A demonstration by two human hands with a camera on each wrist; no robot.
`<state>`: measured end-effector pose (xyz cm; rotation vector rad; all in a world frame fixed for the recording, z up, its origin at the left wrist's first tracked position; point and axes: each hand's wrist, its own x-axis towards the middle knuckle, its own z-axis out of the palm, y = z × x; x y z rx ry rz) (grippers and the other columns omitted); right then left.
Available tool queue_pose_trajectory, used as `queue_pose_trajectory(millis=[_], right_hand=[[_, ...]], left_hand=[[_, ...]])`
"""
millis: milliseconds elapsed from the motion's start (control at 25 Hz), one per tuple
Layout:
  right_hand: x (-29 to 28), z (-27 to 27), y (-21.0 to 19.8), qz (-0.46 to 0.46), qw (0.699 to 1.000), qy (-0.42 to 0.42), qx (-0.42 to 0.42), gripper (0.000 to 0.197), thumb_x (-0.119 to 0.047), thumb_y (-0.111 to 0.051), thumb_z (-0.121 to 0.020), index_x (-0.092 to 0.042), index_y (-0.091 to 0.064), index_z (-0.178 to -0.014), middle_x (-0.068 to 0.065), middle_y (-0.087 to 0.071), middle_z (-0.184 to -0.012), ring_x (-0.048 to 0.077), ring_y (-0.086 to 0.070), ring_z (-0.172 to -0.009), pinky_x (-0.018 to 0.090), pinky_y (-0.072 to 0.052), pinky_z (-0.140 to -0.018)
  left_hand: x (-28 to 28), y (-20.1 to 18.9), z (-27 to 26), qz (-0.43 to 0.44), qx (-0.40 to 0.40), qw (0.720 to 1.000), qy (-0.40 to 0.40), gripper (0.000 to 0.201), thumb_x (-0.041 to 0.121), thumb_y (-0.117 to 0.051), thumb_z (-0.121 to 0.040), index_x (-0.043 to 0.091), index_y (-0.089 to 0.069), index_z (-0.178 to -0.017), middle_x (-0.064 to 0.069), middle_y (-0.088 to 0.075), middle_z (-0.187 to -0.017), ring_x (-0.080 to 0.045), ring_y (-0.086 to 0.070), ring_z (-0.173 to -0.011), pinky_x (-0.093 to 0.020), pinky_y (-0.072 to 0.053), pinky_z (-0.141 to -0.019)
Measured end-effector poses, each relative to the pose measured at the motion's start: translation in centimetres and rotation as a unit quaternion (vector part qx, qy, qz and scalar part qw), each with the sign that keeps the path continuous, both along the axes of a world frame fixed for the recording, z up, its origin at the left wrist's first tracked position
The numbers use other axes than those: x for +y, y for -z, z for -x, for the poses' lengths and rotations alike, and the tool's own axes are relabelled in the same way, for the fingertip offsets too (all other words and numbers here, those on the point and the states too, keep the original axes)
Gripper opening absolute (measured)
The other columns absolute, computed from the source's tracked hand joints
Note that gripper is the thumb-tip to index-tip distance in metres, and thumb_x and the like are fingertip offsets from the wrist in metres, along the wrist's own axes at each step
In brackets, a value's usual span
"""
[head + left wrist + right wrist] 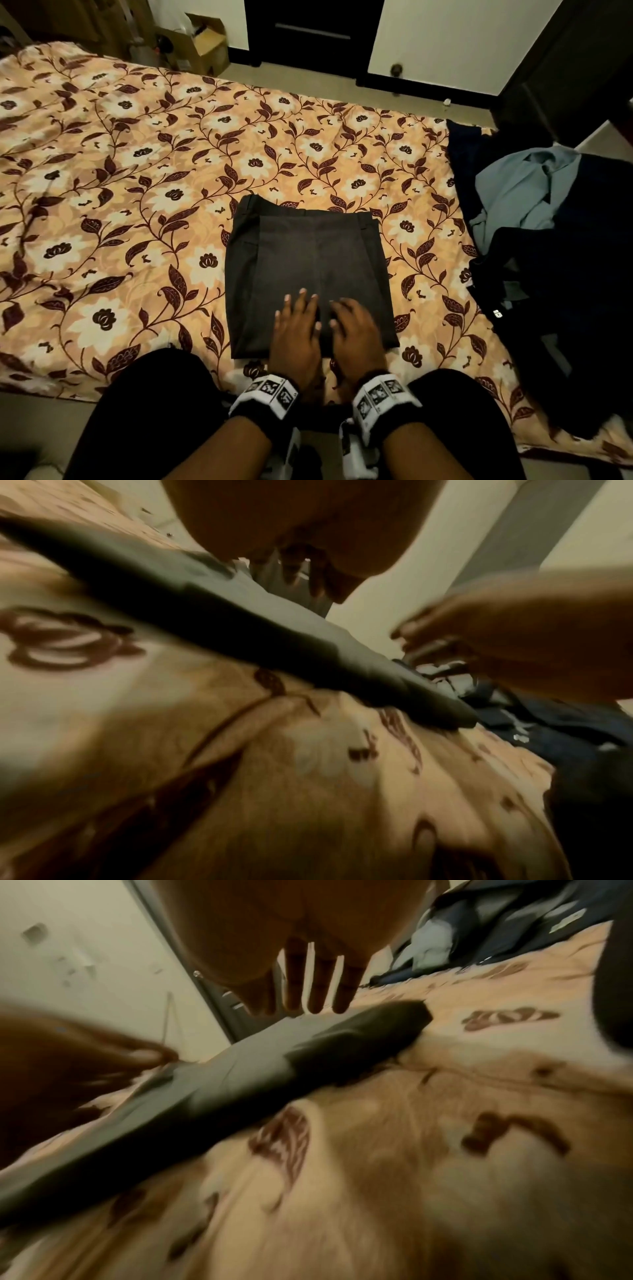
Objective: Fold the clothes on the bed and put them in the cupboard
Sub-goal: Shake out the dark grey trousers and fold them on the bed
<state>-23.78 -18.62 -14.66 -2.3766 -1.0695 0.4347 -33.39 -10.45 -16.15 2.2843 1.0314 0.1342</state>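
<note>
Dark grey trousers (308, 260) lie folded into a flat rectangle on the floral bedspread (137, 171), near the bed's front edge. Both my hands lie side by side on the near end of the fold. My left hand (297, 329) has straight, spread fingers flat on the cloth. My right hand (352, 329) rests beside it, its fingers slightly bent over the fabric. The wrist views show the trousers (260, 631) (240, 1080) edge-on as a thin dark slab, with the fingers (315, 988) stretched above it.
A heap of unfolded clothes lies on the bed's right side: a light blue shirt (520, 192) among dark garments (565, 291). A dark door (311, 31) and white cupboard panel (445, 41) stand beyond the bed. Cardboard boxes (202, 44) sit far left.
</note>
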Motion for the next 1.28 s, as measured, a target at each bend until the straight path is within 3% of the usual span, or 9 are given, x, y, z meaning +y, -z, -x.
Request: queue_pose_trajectory(millis=[80, 240, 440, 560, 720, 880, 1040, 1160, 1280], right_hand=[[0.5, 1.3, 2.3, 0.08, 0.993, -0.085, -0.018, 0.065, -0.05, -0.013, -0.091, -0.025, -0.034, -0.147, 0.001, -0.027, -0.156, 0.026, -0.022, -0.145, 0.04, -0.008, -0.116], [-1.6, -3.7, 2.7, 0.254, 0.951, 0.177, -0.014, 0.067, -0.066, -0.007, -0.091, -0.038, 0.006, -0.15, -0.002, 0.013, -0.16, 0.028, 0.008, -0.147, 0.062, 0.0, -0.114], [2.4, -4.1, 1.9, 0.157, 0.976, -0.097, -0.118, 0.06, -0.058, -0.019, -0.096, -0.038, -0.007, -0.151, -0.009, 0.008, -0.157, 0.027, -0.002, -0.148, 0.059, 0.0, -0.114], [4.4, -7.3, 1.4, 0.151, 0.982, 0.11, -0.026, 0.068, -0.065, -0.017, -0.093, -0.035, -0.001, -0.152, -0.003, 0.017, -0.159, 0.025, 0.012, -0.147, 0.056, 0.005, -0.114], [9.2, -8.0, 1.0, 0.129, 0.985, -0.105, -0.035, 0.06, -0.058, -0.015, -0.096, -0.037, -0.004, -0.151, -0.015, 0.012, -0.156, 0.017, 0.013, -0.147, 0.049, 0.012, -0.114], [10.6, -9.1, 1.0, 0.243, 0.966, 0.069, -0.053, 0.068, -0.063, -0.019, -0.095, -0.033, 0.003, -0.151, 0.001, 0.016, -0.159, 0.031, 0.016, -0.146, 0.064, 0.014, -0.107], [14.1, -9.0, 0.5, 0.207, 0.971, -0.118, -0.021, 0.061, -0.061, -0.019, -0.096, -0.039, -0.001, -0.151, -0.009, 0.013, -0.16, 0.023, 0.013, -0.147, 0.061, 0.012, -0.11], [13.0, -12.8, 0.4, 0.223, 0.97, 0.08, 0.049, 0.071, -0.07, -0.019, -0.091, -0.038, 0.002, -0.151, -0.005, 0.015, -0.159, 0.029, 0.016, -0.146, 0.064, 0.012, -0.11], [10.3, -11.4, 0.0, 0.164, 0.983, 0.086, -0.007, 0.068, -0.064, -0.013, -0.093, -0.032, -0.002, -0.152, 0.004, 0.014, -0.16, 0.032, 0.013, -0.146, 0.06, 0.005, -0.114]], left_hand=[[-0.1, 2.0, 0.2, -0.031, 0.074, 0.996, 0.024, 0.08, 0.05, 0.007, -0.081, 0.027, -0.011, -0.155, 0.015, 0.012, -0.153, -0.019, 0.001, -0.151, -0.035, 0.009, -0.116], [1.7, 2.8, 1.6, -0.05, 0.151, 0.976, -0.15, 0.065, 0.063, -0.006, -0.093, 0.039, -0.002, -0.153, 0.01, 0.007, -0.162, -0.028, 0.009, -0.15, -0.056, 0.018, -0.11], [3.3, 2.1, -0.5, -0.077, 0.141, 0.987, -0.008, 0.074, 0.064, 0.001, -0.086, 0.037, -0.012, -0.154, 0.003, 0.017, -0.16, -0.031, 0.006, -0.15, -0.058, 0.01, -0.116], [5.4, 1.2, -1.1, -0.095, 0.153, 0.969, -0.172, 0.075, 0.067, -0.007, -0.09, 0.03, -0.017, -0.154, -0.01, 0.01, -0.163, -0.039, 0.009, -0.148, -0.058, 0.009, -0.112], [9.2, 0.8, -5.1, -0.11, 0.069, 0.991, 0.042, 0.062, 0.054, -0.008, -0.095, 0.031, -0.002, -0.152, 0.004, 0.014, -0.161, -0.026, 0.007, -0.15, -0.045, 0.014, -0.115], [11.2, 1.7, -5.0, -0.018, 0.184, 0.963, -0.196, 0.08, 0.064, -0.021, -0.095, 0.021, 0.016, -0.152, -0.001, 0.023, -0.16, -0.028, 0.02, -0.147, -0.062, 0.011, -0.113], [12.9, 1.5, -7.6, -0.012, 0.023, 0.998, -0.061, 0.061, 0.04, -0.013, -0.099, 0.027, 0.014, -0.152, 0.006, 0.025, -0.157, -0.023, 0.018, -0.148, -0.055, 0.01, -0.118], [15.0, 0.6, -8.2, 0.091, 0.065, 0.955, -0.276, 0.067, 0.05, -0.021, -0.101, 0.02, 0.006, -0.155, -0.001, 0.011, -0.163, -0.029, 0.011, -0.149, -0.059, 0.006, -0.117], [10.8, -0.1, -8.4, -0.074, 0.088, 0.991, -0.069, 0.067, 0.059, -0.008, -0.094, 0.033, 0.006, -0.154, 0.009, 0.021, -0.159, -0.025, 0.016, -0.148, -0.054, 0.015, -0.112]])
